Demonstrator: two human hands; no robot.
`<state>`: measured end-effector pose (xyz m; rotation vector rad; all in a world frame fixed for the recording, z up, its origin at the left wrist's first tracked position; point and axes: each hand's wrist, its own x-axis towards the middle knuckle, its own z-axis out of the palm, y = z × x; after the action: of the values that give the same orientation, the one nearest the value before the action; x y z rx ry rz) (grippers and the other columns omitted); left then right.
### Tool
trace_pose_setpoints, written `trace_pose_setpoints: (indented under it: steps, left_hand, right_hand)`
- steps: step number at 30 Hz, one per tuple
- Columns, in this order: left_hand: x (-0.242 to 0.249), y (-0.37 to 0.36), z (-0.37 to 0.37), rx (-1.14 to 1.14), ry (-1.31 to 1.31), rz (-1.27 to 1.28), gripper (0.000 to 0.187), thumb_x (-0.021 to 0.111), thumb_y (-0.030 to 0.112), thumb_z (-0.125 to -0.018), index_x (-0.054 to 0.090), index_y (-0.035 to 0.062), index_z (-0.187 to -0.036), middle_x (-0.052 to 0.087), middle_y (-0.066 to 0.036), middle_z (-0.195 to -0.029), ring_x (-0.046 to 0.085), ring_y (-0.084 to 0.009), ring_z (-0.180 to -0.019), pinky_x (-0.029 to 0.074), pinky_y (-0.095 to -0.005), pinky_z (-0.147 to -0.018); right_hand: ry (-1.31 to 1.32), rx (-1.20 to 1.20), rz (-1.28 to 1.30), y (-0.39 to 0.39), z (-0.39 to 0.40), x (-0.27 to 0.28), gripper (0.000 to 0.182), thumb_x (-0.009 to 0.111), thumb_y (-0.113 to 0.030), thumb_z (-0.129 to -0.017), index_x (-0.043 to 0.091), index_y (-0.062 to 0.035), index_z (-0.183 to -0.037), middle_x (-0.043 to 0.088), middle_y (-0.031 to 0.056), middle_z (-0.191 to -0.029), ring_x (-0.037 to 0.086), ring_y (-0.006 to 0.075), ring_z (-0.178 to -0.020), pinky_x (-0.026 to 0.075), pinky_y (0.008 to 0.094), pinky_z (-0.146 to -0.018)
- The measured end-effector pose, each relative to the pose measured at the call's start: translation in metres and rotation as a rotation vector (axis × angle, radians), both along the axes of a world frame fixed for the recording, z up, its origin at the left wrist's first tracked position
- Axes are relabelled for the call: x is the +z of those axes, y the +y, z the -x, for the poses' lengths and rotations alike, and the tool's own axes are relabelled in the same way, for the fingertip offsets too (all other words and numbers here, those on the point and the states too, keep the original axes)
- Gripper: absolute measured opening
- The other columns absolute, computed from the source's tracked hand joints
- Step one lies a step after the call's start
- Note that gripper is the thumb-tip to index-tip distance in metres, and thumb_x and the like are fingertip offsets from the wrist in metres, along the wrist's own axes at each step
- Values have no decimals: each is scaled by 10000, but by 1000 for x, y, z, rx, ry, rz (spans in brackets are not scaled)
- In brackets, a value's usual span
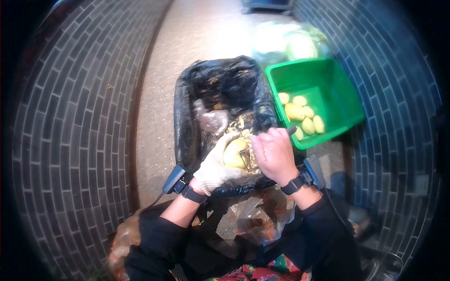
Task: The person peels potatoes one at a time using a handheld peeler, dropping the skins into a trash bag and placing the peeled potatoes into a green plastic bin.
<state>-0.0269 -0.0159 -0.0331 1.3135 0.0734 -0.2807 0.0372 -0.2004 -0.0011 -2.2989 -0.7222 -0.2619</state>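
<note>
While a crumpled clear plastic bag (262, 218) lies nearest, just short of the near edge of the black-lined bin (182, 117), both hands work above that edge. The left hand (218, 164), in a whitish glove, grips a yellow potato (235, 155) from its left and underneath, right of the middle of the bin's near part. The right hand (274, 154), bare, is closed around a peeler (292, 130), whose dark handle sticks out toward the green tub and whose thin metal end is at the potato's right side.

Under and just beyond the hands, pale peelings (240, 123) are scattered over the black liner. Farther in, left of the peelings, lies a crumpled pinkish plastic bag (211, 118).

Just beside the bin's right edge stands the green tub (328, 89), with several pale yellow potatoes (295, 111) grouped toward its near left corner. Beyond the tub's far left corner, a glare-washed bundle (300, 44), whitish and green, rests on the speckled floor (157, 107); its contents are unclear.
</note>
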Motion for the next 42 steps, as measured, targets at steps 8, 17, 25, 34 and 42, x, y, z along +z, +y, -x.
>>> trace_pose_setpoints:
  steps: [8,17,25,34,42]
  left_hand:
    - [1,-6,-4,72,-143,-547,916,909,175,-615,455,15,-1395,579,-170,-1273,575,-289,-1149,472,-371,-1007]
    - [49,5,3,-3,-178,-321,824,898,122,-637,500,40,-1354,576,-89,-1257,561,-203,-1128,453,-360,-1023]
    - [-3,17,-14,-18,139,121,729,836,51,-728,479,-8,-1361,612,-63,-1209,587,-149,-1069,504,-298,-944]
    - [12,5,-9,-4,-45,-221,911,902,134,-676,414,24,-1437,598,-123,-1296,581,-181,-1155,489,-323,-999]
    - [33,-12,-6,14,29,-197,1011,908,49,-593,360,5,-1443,593,-89,-1216,591,-175,-1064,533,-305,-914]
  right_hand:
    - [-235,24,82,18,2,-5,307,615,-157,-883,618,-77,-587,633,61,-646,580,249,-705,424,411,-724]
    - [-74,-199,367,-4,-27,-42,449,516,-225,-945,641,-35,-558,645,150,-621,609,334,-657,435,470,-715]
    - [516,-127,-29,6,-8,-17,519,442,-283,-997,659,-13,-611,628,232,-657,622,415,-677,466,511,-739]
    - [-3,-80,-10,0,-2,-6,376,542,-159,-950,619,-55,-597,644,106,-668,576,292,-693,415,424,-713]
    - [-156,-57,2,1,2,4,332,562,-135,-914,603,-64,-593,650,78,-676,574,260,-695,413,412,-708]
